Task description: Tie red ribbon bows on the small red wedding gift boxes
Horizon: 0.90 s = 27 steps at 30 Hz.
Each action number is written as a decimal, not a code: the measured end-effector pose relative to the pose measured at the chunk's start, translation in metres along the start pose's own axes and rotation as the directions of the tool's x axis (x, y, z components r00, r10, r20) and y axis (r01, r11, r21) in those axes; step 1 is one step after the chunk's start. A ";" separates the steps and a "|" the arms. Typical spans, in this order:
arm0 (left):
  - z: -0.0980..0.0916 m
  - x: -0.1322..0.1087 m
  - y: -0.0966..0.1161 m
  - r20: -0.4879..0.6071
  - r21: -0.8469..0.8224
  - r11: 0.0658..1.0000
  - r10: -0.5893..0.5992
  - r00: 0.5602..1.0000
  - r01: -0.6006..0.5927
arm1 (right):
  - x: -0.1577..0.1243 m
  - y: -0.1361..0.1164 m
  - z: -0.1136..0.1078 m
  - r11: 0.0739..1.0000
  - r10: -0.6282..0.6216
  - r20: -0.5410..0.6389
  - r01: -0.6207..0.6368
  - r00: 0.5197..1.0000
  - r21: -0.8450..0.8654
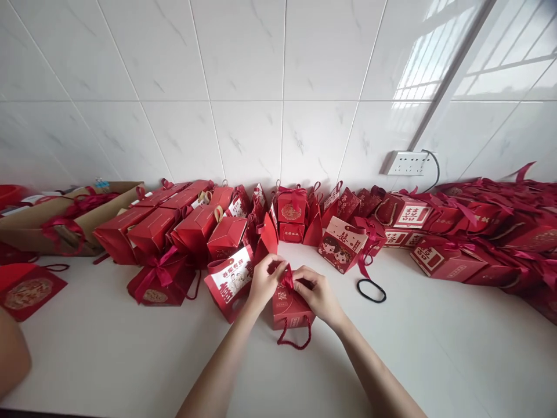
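Note:
A red gift box (pixel 282 310) with a twisted cord handle (pixel 294 345) lies on the white tabletop in front of me. On its top is a dark red ribbon (pixel 288 278), gathered between my two hands. My left hand (pixel 267 280) pinches the ribbon from the left side. From the right, my right hand (pixel 317 293) has its fingers closed on the same ribbon, close to the left fingertips. Part of the box top is hidden by my hands. Just left of it stands a red box with a white illustrated front (pixel 232 281), tilted.
Rows of red boxes (pixel 150 232) line the tiled wall, and more are piled at the right (pixel 461 261). An open cardboard carton (pixel 26 229) stands far left. A black elastic loop (pixel 371 291) lies right of my hands. Another person's arm (pixel 13 354) shows at the left edge.

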<state>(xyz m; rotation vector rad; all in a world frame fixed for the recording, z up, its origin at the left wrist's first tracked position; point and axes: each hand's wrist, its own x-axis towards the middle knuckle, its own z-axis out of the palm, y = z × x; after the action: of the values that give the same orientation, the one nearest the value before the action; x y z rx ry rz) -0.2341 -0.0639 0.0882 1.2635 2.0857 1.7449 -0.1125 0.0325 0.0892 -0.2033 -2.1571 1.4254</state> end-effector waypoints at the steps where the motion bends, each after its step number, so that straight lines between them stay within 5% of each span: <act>1: 0.001 -0.003 0.000 -0.002 0.001 1.000 0.003 1.000 -0.003 | -0.001 0.001 0.000 1.000 -0.004 -0.002 0.004 1.000 0.012; 19: -0.022 -0.016 0.019 0.338 0.094 0.993 0.037 0.940 -0.073 | -0.011 0.002 0.003 0.999 0.047 -0.132 -0.049 0.990 -0.013; 27: -0.017 -0.019 0.024 0.364 0.002 1.000 -0.016 0.931 0.016 | -0.013 0.000 0.001 0.995 0.104 -0.152 -0.102 0.983 0.018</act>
<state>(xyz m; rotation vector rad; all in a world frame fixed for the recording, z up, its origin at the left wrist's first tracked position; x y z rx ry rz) -0.2197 -0.0898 0.1063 1.4362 1.8740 1.3737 -0.1026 0.0264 0.0841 -0.4129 -2.0397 1.4280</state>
